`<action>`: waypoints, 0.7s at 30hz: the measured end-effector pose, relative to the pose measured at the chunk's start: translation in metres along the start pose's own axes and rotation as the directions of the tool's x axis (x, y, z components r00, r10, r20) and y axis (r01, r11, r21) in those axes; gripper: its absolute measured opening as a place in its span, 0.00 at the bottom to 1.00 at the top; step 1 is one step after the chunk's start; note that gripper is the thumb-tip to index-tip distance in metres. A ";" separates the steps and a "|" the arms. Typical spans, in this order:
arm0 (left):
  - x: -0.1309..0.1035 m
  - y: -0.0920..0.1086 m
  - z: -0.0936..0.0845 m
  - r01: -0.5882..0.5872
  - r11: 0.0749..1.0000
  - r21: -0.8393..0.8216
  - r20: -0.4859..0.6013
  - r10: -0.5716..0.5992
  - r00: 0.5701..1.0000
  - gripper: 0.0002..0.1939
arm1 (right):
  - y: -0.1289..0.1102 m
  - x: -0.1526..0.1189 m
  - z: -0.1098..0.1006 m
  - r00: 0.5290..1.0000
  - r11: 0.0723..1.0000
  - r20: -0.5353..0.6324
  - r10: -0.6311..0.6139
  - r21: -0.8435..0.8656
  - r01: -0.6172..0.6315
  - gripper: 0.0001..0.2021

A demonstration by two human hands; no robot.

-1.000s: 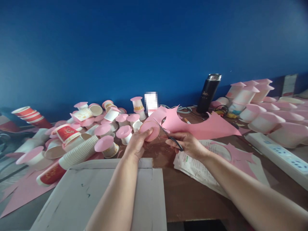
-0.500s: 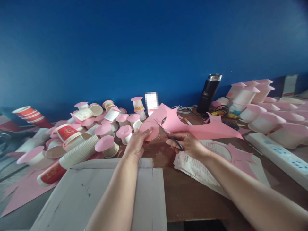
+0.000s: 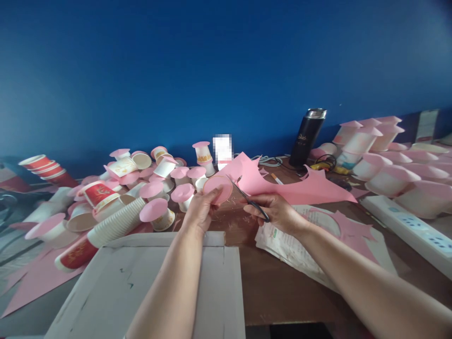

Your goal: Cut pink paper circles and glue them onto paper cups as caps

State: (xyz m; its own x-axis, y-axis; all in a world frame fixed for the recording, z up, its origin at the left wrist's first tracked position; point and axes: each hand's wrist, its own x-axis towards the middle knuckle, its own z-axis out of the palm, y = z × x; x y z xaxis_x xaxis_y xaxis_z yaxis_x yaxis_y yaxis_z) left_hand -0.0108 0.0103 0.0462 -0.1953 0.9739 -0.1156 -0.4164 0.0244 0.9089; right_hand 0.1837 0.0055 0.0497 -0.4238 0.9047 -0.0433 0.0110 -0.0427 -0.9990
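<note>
Pinched by its lower left edge, a round pink paper piece (image 3: 223,185) is in my left hand (image 3: 202,210); it seems to be the rim of a cup seen from above, though any cup body is hidden. My right hand (image 3: 275,213) holds black-handled scissors (image 3: 251,202), whose blades point up and left at the right edge of the pink round. Behind my right hand lies a large pink sheet (image 3: 282,189) with curved cut-outs. Paper cups with pink tops (image 3: 154,210) stand and lie to the left of my left hand.
A black bottle (image 3: 306,139) stands by the blue wall. More pink-topped cups (image 3: 391,179) and a white power strip (image 3: 409,225) are at the right. Grey cardboard (image 3: 148,287) covers the front left. A printed bag (image 3: 293,249) with pink scraps lies under my right forearm.
The pink round in my left hand has tilted and shifted slightly up and left. My right hand and the scissors have barely moved.
</note>
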 end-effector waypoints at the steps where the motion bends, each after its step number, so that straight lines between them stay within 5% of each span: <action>1: 0.000 0.000 0.000 -0.004 1.000 -0.001 -0.003 0.004 1.000 0.22 | 0.000 0.000 0.000 1.000 1.000 0.000 -0.001 -0.003 0.001 0.25; 9: 0.001 -0.002 0.001 -0.059 0.998 -0.001 -0.030 0.059 0.998 0.22 | 0.000 -0.001 0.003 1.000 1.000 0.013 -0.002 -0.011 0.002 0.24; 14: 0.002 -0.005 0.000 -0.108 0.980 0.166 -0.051 0.118 0.992 0.21 | 0.005 0.001 0.002 1.000 1.000 0.020 0.002 0.017 -0.002 0.23; 21: -0.003 -0.002 0.006 -0.071 0.978 0.195 -0.082 0.089 0.993 0.22 | 0.005 0.001 0.003 0.999 0.998 0.019 -0.029 0.053 0.028 0.23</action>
State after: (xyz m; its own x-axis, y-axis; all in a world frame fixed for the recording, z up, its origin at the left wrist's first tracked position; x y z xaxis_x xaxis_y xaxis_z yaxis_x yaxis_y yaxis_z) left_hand -0.0044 0.0091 0.0473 -0.3039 0.9503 -0.0672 -0.2205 -0.0015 0.9754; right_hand 0.1806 0.0045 0.0452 -0.4411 0.8974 -0.0141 -0.0489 -0.0398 -0.9980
